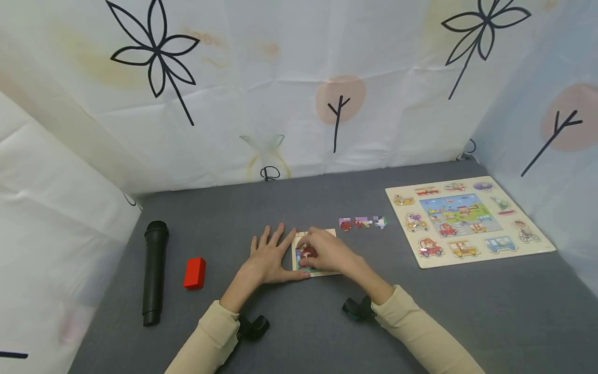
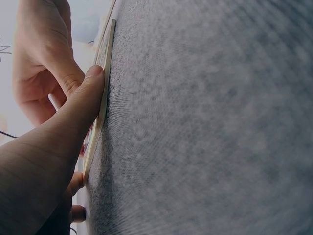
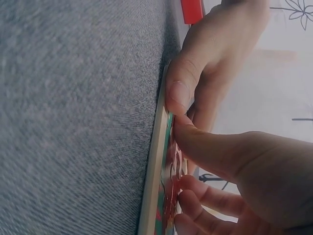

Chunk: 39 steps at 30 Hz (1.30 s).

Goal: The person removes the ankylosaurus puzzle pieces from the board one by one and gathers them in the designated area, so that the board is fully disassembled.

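Observation:
A small framed jigsaw puzzle (image 1: 329, 232) with a light wooden border lies on the grey table, between the two hands. The left hand (image 1: 270, 261) rests at its left side with the fingers spread; its thumb (image 2: 93, 83) presses on the border's near edge. Over the puzzle, the right hand (image 1: 328, 251) has its fingers bent and pinches a reddish puzzle piece (image 1: 307, 253) between thumb and fingertips. In the right wrist view the puzzle's wooden edge (image 3: 152, 176) shows, and both thumbs nearly meet at its corner. The right hand hides much of the picture.
Several loose puzzle pieces (image 1: 362, 223) lie beyond the frame to the right. A large wooden puzzle board (image 1: 411, 246) with vehicle pictures is at the far right. On the left are a red block (image 1: 194, 273) and a black microphone (image 1: 155, 272). Printed white cloth (image 1: 261, 104) stands behind.

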Motion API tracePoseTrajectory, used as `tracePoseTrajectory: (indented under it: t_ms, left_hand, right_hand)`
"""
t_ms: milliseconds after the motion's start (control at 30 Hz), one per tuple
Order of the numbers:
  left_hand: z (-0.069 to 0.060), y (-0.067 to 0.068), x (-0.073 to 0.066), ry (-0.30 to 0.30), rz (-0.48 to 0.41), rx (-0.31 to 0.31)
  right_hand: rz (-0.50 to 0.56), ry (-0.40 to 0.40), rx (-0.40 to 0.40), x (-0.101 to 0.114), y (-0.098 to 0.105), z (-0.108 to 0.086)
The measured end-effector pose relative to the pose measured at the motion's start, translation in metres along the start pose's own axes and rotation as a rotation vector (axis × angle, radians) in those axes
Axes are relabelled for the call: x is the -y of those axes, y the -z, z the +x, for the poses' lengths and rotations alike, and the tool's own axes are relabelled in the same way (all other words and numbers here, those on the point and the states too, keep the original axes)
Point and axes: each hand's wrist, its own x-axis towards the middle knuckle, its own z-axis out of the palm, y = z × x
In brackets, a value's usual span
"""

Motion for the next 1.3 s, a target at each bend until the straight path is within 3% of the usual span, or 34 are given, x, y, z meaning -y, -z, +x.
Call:
tracePoseTrajectory:
  t_ms: [333, 967, 1300]
  left_hand:
    - [0.0001, -0.0007, 0.0002, -0.005, 0.006, -0.004]
    - [-0.0002, 0.0002, 0.0001, -0.003, 0.0, -0.001]
    - [0.0005, -0.0008, 0.0008, -0.003, 0.0, 0.004]
  right_hand:
    - [0.005, 0.002, -0.004, 0.0008, -0.0009, -0.0008]
    - [-0.001, 0.084, -0.021, -0.004, -0.0007, -0.0013]
    - [0.032, 0.022, -0.019, -0.0079, 0.0051, -0.0024]
